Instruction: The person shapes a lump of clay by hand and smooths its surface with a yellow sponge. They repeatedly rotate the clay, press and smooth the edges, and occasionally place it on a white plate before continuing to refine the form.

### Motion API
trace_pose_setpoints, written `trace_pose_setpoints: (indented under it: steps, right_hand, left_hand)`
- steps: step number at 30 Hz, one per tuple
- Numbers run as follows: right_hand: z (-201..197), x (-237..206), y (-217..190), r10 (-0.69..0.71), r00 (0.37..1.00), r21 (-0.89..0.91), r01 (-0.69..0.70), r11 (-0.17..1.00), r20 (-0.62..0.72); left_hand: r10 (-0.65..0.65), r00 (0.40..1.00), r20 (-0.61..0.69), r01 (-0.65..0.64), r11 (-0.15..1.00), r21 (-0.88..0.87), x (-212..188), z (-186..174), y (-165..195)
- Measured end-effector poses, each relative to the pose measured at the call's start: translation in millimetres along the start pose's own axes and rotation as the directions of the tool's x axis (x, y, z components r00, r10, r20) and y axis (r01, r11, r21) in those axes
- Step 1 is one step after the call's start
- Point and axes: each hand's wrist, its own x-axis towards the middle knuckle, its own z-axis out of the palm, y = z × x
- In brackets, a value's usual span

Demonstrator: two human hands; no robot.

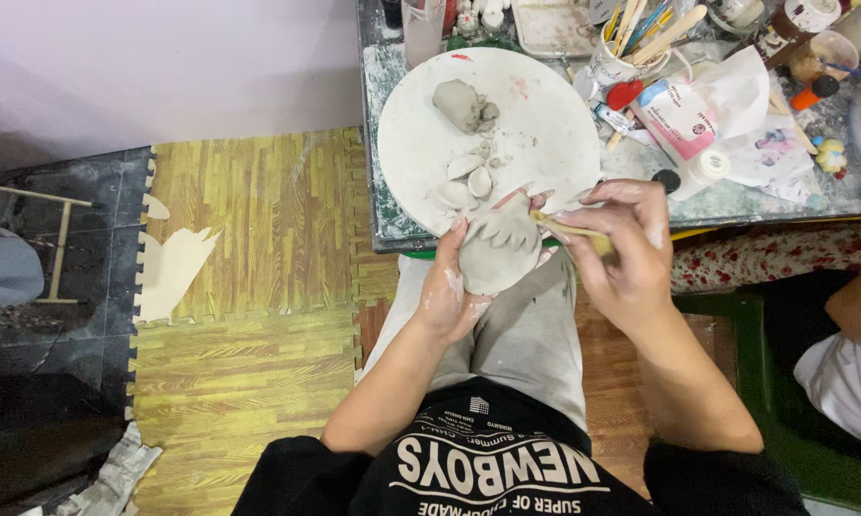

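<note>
Clay piece (495, 250) cupped in left hand (446, 291) over lap, fingers wrapped under it; right hand (624, 250) pinches wooden tool (569, 227), tip touching clay; round white board (526, 143) on table (736, 201) just beyond.

A paint-stained table (736, 203) crowded with craft supplies.

A round white board (406, 143) sits at the table's left end, overhanging the front edge, with a grey clay lump (461, 103) and small clay petals (470, 174) on it. Toward the back edge stands a cup of brushes and sticks (621, 59). A white squeeze bottle (680, 117), crumpled paper (755, 96) and a black cap (666, 180) lie right of the board.
</note>
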Motion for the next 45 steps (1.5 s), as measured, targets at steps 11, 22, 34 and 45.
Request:
trace_pose_setpoints:
  steps: [11,22,34,45]
  right_hand:
    - [4.8,4.4,3.9,-0.084,0.994,0.023,0.082,0.996,0.064]
    - [12.8,8.3,-0.3,-0.117,0.983,0.028,0.114,0.993,0.14]
    - [13.1,24.5,-32.8,-0.061,0.97,-0.081,0.082,0.993,0.235]
    - [16.1,25.7,-32.7,-0.047,0.977,-0.036,0.055,0.998,0.208]
  left_hand:
    - [0.021,1.0,0.008,-0.022,0.998,0.061,0.2,0.9,1.3]
    - [-0.018,0.995,-0.101,0.02,1.0,0.02,1.5,1.0,1.0]
    - [0.007,0.985,-0.171,0.005,0.998,0.07,2.4,-5.2,-7.0]
    - [0.023,0.986,-0.165,-0.01,0.997,0.079,5.9,-12.8,-7.7]
